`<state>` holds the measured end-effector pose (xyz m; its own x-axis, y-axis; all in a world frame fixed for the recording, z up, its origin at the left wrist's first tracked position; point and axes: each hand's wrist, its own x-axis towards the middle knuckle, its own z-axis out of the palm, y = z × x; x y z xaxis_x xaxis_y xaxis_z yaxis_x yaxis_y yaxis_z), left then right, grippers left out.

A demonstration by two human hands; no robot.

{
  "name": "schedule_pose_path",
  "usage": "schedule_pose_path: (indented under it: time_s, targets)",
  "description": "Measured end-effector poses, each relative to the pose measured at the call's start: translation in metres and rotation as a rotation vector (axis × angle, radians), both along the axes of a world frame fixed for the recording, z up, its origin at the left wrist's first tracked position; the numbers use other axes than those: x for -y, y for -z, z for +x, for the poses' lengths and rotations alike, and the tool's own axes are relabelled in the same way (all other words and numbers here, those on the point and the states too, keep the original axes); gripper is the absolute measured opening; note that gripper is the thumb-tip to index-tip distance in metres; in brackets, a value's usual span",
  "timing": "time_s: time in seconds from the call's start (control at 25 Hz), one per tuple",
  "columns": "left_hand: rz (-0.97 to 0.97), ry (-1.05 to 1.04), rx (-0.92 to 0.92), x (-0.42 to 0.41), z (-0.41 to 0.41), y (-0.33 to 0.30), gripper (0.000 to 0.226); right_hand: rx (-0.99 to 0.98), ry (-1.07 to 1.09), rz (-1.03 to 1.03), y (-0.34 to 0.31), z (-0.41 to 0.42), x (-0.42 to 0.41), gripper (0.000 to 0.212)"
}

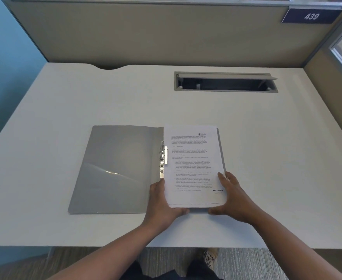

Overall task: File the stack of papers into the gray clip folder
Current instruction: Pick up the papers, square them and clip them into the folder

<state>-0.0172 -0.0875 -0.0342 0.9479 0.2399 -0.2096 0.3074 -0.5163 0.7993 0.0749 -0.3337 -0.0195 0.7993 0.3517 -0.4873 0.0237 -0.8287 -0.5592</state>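
Observation:
The gray clip folder [117, 168] lies open flat on the white desk. Its metal clip [163, 158] runs along the spine in the middle. A stack of printed papers [192, 164] rests on the folder's right half, its left edge against the clip. My left hand [162, 203] grips the stack's near left corner, thumb at the left edge. My right hand [232, 197] holds the near right corner, with fingers spread on the page and along the bottom edge.
The white desk [65, 110] is walled by beige partitions. An open cable slot [225, 82] sits at the back right. A sign reading 439 [311, 16] hangs on the partition. Carpet and a shoe [210, 257] show below the desk's near edge.

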Motion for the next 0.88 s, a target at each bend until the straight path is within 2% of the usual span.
schedule_pose_path:
  time_s: [0.24, 0.44, 0.68, 0.76, 0.88]
  targets:
    - [-0.015, 0.030, -0.029, -0.002, -0.006, 0.004, 0.094, 0.048, 0.026, -0.009, 0.003, -0.007, -0.002, 0.126]
    - [-0.004, 0.070, -0.055, -0.003, -0.009, 0.009, 0.116, 0.054, 0.036, -0.009, 0.006, -0.008, -0.003, 0.126]
    - [-0.019, 0.062, -0.036, -0.005, -0.009, 0.013, 0.108, 0.040, 0.025, -0.028, 0.008, -0.007, -0.001, 0.127]
    - [-0.032, 0.038, -0.050, -0.005, -0.010, 0.016, 0.110, 0.057, 0.022, -0.035, 0.008, -0.008, -0.001, 0.124]
    - [-0.035, 0.007, -0.010, -0.005, -0.010, 0.013, 0.098, 0.103, 0.005, -0.064, 0.008, -0.010, -0.001, 0.116]
